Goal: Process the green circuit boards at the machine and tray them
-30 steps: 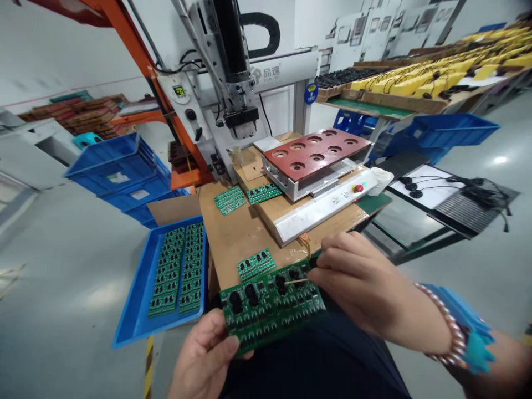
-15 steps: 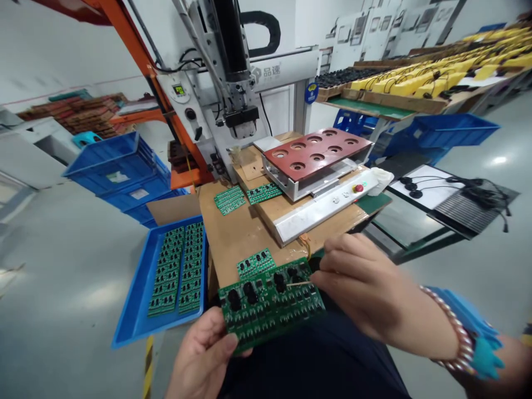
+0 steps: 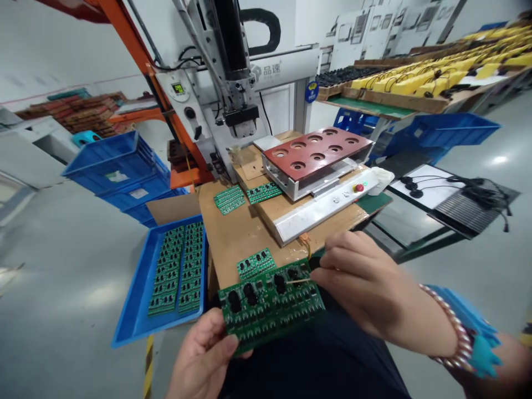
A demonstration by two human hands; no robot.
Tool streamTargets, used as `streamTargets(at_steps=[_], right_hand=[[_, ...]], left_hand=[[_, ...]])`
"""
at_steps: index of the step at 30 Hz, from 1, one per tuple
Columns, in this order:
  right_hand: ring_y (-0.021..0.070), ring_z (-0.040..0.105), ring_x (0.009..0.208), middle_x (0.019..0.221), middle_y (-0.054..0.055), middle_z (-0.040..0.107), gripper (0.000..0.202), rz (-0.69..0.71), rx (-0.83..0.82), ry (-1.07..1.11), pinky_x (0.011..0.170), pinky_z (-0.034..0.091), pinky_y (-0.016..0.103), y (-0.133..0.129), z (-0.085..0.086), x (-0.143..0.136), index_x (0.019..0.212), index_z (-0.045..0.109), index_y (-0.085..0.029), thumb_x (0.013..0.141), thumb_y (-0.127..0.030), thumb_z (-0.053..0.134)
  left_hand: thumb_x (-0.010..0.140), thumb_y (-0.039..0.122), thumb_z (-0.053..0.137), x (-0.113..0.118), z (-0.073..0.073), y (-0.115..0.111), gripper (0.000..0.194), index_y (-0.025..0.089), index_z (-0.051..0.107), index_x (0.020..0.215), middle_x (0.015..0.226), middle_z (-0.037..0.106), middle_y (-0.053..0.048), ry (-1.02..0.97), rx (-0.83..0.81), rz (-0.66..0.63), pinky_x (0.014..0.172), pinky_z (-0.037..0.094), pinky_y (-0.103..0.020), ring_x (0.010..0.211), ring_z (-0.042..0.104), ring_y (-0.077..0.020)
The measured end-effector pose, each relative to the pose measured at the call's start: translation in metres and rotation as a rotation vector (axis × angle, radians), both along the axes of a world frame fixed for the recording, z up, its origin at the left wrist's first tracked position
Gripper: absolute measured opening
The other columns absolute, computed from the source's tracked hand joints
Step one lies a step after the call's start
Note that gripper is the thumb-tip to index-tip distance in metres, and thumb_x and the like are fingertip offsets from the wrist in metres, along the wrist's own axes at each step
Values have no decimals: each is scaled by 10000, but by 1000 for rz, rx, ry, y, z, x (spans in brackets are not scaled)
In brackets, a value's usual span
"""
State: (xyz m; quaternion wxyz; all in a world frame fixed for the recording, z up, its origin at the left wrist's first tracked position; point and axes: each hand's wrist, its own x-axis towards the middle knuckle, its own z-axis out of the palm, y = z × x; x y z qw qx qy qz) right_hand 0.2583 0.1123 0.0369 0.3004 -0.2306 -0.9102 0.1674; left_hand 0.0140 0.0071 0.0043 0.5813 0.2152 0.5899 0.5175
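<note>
My left hand grips a green circuit board by its lower left corner, thumb on top. Round black components stand in a row along the board's upper part, with rows of small parts below. In my right hand a thin pale stick, like a toothpick, is pinched between the fingertips. Its tip is at one of the black components right of the board's middle; whether it touches, I cannot tell. Behind the held board, a smaller-looking circuit board lies on the table's brown surface.
To the left, a blue tray holds rows of circuit boards. More boards lie farther back on the table. A machine with a red fixture plate and white control panel stands ahead. Black cables lie on a right-hand stand.
Almost nothing differs. The stick's tip has shifted very slightly to the left and down on the board; both hands keep their hold.
</note>
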Motion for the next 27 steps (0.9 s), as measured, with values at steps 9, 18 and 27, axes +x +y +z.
streamTargets(at_steps=[9, 18, 27], right_hand=[[194, 420, 804, 790, 78, 533, 206, 5, -3, -12, 678, 328, 352, -2, 0, 2, 909, 596, -113, 780, -48, 449], [184, 421, 794, 781, 68, 520, 169, -6, 6, -15, 683, 321, 345, -1, 1, 2, 836, 583, -125, 782, -35, 451], [172, 402, 769, 761, 57, 508, 166, -32, 41, 0, 659, 308, 333, 4, 1, -1, 840, 588, -127, 788, -30, 463]], left_hand=[[577, 253, 780, 2, 0, -1, 197, 162, 692, 728, 687, 676, -53, 22, -11, 40, 514, 480, -239, 613, 570, -171], [558, 274, 786, 2, 1, -1, 214, 161, 697, 716, 658, 667, -43, 19, -2, 20, 492, 462, -228, 580, 560, -159], [560, 275, 787, 1, -1, -2, 213, 165, 697, 720, 662, 661, -41, 27, -13, 19, 504, 460, -237, 577, 564, -161]])
